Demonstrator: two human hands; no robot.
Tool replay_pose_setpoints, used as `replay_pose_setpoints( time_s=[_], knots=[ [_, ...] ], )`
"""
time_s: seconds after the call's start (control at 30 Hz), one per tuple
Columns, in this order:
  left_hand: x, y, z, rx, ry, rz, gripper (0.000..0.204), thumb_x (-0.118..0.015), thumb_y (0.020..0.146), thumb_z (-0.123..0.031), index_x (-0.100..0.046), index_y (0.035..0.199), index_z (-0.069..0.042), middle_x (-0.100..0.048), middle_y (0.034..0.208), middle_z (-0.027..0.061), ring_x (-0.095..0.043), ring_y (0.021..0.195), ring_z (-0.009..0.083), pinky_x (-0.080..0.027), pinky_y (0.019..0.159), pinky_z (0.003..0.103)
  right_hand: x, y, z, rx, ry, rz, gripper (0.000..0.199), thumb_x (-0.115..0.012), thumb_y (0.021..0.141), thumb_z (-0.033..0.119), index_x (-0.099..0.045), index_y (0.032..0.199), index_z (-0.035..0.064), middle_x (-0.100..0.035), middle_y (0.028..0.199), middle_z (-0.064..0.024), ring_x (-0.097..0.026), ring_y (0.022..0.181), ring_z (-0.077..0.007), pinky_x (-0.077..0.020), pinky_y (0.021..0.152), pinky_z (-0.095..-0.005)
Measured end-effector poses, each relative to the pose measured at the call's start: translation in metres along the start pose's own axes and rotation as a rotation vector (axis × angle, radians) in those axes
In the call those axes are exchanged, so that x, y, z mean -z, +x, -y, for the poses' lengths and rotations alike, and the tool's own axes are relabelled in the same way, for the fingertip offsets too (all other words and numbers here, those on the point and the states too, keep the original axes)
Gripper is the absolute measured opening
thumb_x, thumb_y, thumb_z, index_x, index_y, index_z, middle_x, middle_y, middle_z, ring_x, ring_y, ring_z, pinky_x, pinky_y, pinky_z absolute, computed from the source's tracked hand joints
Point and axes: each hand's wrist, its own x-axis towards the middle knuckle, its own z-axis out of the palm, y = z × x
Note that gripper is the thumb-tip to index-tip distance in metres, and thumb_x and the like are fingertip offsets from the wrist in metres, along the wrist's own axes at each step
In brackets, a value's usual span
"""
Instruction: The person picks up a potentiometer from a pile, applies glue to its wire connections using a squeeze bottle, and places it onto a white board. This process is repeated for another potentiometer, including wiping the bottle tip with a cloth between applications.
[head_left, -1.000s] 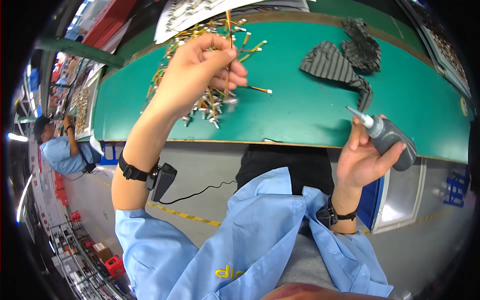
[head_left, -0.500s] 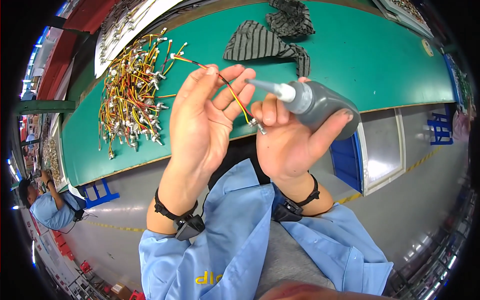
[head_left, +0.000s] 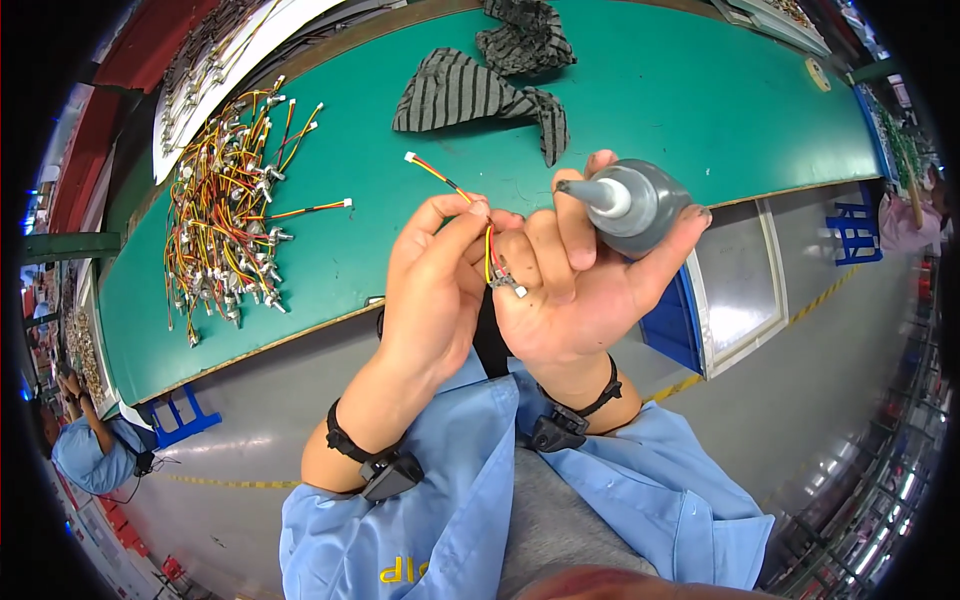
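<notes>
My left hand pinches a short wire harness between thumb and fingers. Its red, yellow and black wires end in a white plug at the far end, and a small metal part with a white tip hangs at the near end, beside the palm of my right hand. My right hand is wrapped round a dark grey squeeze bottle with a tapered nozzle, tilted so that the nozzle points left and toward me. The fingertips of both hands are close together over the table's near edge.
A heap of similar wire harnesses lies on the green table at left. Farther back lies a crumpled striped grey cloth. A tape roll sits at far right. Blue stools and a white-framed cabinet stand below; a person works at left.
My left hand has moved right and nearer, and its fingers have closed in beside the right hand. The bottle's nozzle has swung toward me. The harness's metal end has dropped lower.
</notes>
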Motion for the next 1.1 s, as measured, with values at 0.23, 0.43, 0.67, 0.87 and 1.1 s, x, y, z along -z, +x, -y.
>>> replay_pose_setpoints(
  time_s=[0.23,0.43,0.67,0.87,1.1],
  knots=[
    [-0.012,-0.027,0.008,-0.030,-0.031,0.064,0.030,-0.053,0.094,-0.009,-0.051,0.120,0.004,-0.058,0.115,0.0159,-0.056,0.110,0.0203,-0.047,0.090,0.033,-0.002,0.008,0.002,0.073,-0.032,0.013,0.083,-0.033,0.084,0.076,-0.052,0.124,0.0059,-0.041,0.068,0.0010,-0.024,0.044,-0.0093,-0.0226,0.046,-0.0258],
    [-0.007,-0.029,0.023,-0.589,0.376,0.061,0.037,-0.052,0.090,0.006,-0.047,0.126,0.007,-0.055,0.120,0.0154,-0.054,0.111,0.0188,-0.046,0.092,0.032,-0.002,0.003,-0.013,0.169,-0.154,0.020,0.082,-0.033,0.085,0.075,-0.051,0.125,0.0065,-0.041,0.069,-0.0002,-0.027,0.047,-0.0099,-0.0252,0.050,-0.0281],
    [0.022,-0.025,0.002,-0.671,0.480,0.059,0.027,-0.050,0.092,0.003,-0.047,0.118,0.006,-0.056,0.119,0.0165,-0.058,0.103,0.0190,-0.048,0.089,0.031,0.006,0.003,-0.011,0.314,-0.339,-0.026,0.073,-0.038,0.086,0.072,-0.053,0.115,0.0067,-0.051,0.075,-0.0039,-0.034,0.049,-0.0113,-0.0339,0.055,-0.0339],
    [0.023,0.010,-0.046,-0.792,0.812,-0.061,0.019,-0.045,0.096,-0.011,-0.047,0.110,0.002,-0.060,0.116,0.0166,-0.057,0.107,0.0208,-0.045,0.090,0.032,0.031,0.042,0.055,0.488,-0.998,-0.273,0.048,-0.053,0.090,0.050,-0.055,0.106,0.0056,-0.062,0.085,-0.0060,-0.049,0.056,-0.0125,-0.0437,0.059,-0.0291],
    [0.014,0.074,-0.060,-0.593,1.171,-0.017,0.023,-0.041,0.097,-0.019,-0.047,0.105,0.002,-0.061,0.112,0.0182,-0.057,0.109,0.0233,-0.039,0.095,0.031,0.009,0.088,0.042,0.332,-1.609,-0.073,0.025,-0.069,0.084,0.024,-0.061,0.095,0.0039,-0.062,0.083,-0.0049,-0.052,0.057,-0.0106,-0.0374,0.046,-0.0240]
  ],
)
